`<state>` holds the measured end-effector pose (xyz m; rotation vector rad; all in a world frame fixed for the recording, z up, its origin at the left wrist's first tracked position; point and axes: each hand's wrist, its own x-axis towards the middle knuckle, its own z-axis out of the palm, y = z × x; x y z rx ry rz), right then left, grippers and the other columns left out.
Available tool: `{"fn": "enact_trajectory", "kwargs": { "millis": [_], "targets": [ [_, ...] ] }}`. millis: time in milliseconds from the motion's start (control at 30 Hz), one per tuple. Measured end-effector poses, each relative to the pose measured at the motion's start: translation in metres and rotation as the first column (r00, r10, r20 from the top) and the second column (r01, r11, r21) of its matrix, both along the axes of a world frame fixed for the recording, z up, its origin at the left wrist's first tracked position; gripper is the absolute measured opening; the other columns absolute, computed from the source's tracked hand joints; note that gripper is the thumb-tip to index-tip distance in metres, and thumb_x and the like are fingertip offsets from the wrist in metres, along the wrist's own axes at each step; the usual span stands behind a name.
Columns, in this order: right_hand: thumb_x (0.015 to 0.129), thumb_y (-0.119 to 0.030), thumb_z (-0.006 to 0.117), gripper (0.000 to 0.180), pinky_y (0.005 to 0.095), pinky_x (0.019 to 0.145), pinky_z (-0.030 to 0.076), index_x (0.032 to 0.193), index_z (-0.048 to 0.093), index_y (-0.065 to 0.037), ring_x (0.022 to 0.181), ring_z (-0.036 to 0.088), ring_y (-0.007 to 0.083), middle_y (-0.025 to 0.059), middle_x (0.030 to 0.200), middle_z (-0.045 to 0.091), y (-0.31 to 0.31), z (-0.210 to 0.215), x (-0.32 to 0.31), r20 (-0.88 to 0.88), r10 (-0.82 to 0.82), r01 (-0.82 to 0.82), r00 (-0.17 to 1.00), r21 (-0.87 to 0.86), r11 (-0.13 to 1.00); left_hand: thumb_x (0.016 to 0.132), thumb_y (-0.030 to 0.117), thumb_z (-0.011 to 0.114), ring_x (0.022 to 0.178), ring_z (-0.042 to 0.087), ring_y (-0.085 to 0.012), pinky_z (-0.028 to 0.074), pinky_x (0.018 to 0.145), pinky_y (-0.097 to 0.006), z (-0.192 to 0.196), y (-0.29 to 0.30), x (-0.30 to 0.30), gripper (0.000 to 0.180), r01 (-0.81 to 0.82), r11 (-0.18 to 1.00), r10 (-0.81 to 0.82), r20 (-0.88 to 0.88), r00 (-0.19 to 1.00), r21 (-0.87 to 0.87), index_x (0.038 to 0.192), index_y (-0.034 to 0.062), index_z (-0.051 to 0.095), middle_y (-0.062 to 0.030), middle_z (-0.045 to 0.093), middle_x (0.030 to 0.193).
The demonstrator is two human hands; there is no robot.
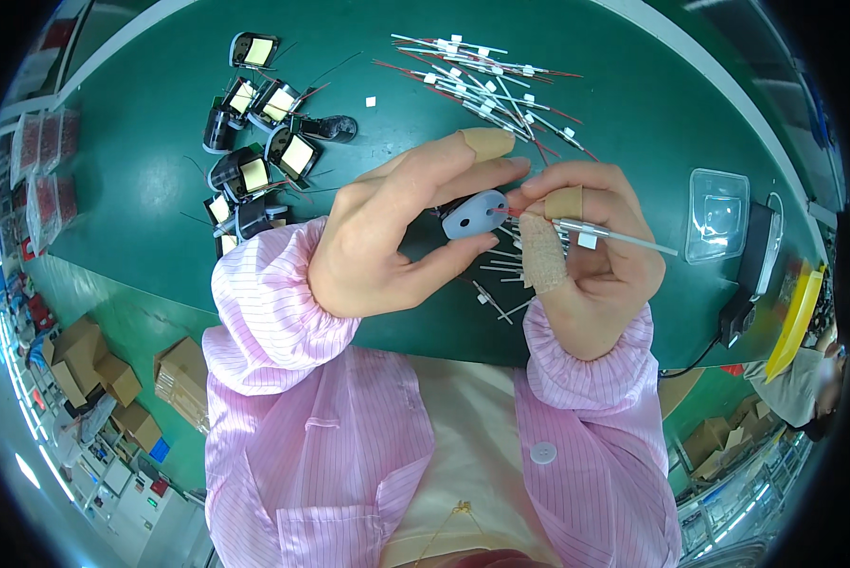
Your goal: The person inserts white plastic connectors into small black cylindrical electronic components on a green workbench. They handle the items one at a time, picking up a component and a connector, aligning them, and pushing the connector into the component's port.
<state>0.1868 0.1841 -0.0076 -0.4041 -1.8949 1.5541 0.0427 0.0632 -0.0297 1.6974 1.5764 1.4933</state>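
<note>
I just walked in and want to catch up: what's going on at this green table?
A person's left hand pinches a grey oval piece with dark holes. The right hand holds a thin wired part, its red wire end right by the piece; whether it enters a hole is unclear. More thin wired parts lie beyond the hands, and black parts with pale pads sit to the left.

Green worktop (141,180) w/ pale rim (682,43) along far side. Green floor (160,327) past near L corner, cardboard boxes (76,355) on it, some open; more cartons (714,440) past near R corner. Bright strip lights (29,469) beyond L edge; bkgd there cluttered, blurry.
</note>
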Motion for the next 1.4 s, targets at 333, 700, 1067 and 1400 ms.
{"fn": "enact_trajectory", "kwargs": {
  "millis": [333, 700, 1067, 1400],
  "targets": [
    [0.073, 0.011, 0.066, 0.017, 0.0252, 0.064, 0.049, 0.087, 0.061, 0.004, 0.076, 0.061, 0.0161, 0.0146, 0.095, 0.06, 0.0006, -0.0015, 0.0023, 0.003, 0.023, -0.023, 1.0, 0.024, 0.999, 0.075, -0.012, 0.066, 0.112, 0.059, -0.0381, 0.044, 0.095, -0.046, 0.0006, 0.0003, -0.0039, 0.085, 0.047, 0.998, -0.044, 0.073, 0.996, -0.031, 0.144, 0.0077, 0.021, -0.0265, 0.052, 0.13],
    [0.071, 0.01, 0.067, 0.018, 0.0264, 0.066, 0.05, 0.086, 0.062, 0.003, 0.077, 0.062, 0.0179, 0.0139, 0.094, 0.061, 0.0015, -0.0004, 0.0028, 0.016, 0.024, -0.025, 1.0, 0.06, 0.998, 0.075, -0.012, 0.066, 0.112, 0.059, -0.038, 0.044, 0.095, -0.046, -0.0031, 0.0002, -0.0053, 0.087, 0.069, 0.997, -0.067, 0.092, 0.994, -0.018, 0.145, 0.0069, 0.019, -0.0274, 0.052, 0.13],
    [0.07, 0.008, 0.069, 0.017, 0.0275, 0.063, 0.052, 0.083, 0.062, 0.001, 0.072, 0.064, 0.0198, 0.0134, 0.091, 0.062, -0.004, 0.0035, 0.0008, 0.086, -0.035, 0.027, 0.996, 0.094, 0.995, 0.076, -0.011, 0.066, 0.114, 0.058, -0.0404, 0.044, 0.096, -0.048, -0.0027, 0.0003, -0.0025, 0.087, 0.046, 0.999, -0.046, 0.032, 0.998, 0.0, 0.146, 0.0079, 0.019, -0.0283, 0.052, 0.129],
    [0.067, 0.008, 0.071, 0.019, 0.0297, 0.066, 0.054, 0.081, 0.061, 0.001, 0.077, 0.067, 0.0247, 0.013, 0.089, 0.062, -0.0067, 0.0019, -0.0017, 0.104, -0.082, 0.059, 0.991, 0.214, 0.975, 0.075, -0.011, 0.065, 0.114, 0.057, -0.0415, 0.043, 0.097, -0.048, -0.0058, 0.0016, -0.0022, 0.085, 0.037, 0.999, -0.037, -0.027, 0.999, 0.008, 0.144, 0.0069, 0.02, -0.0281, 0.057, 0.122]
  ]
}}
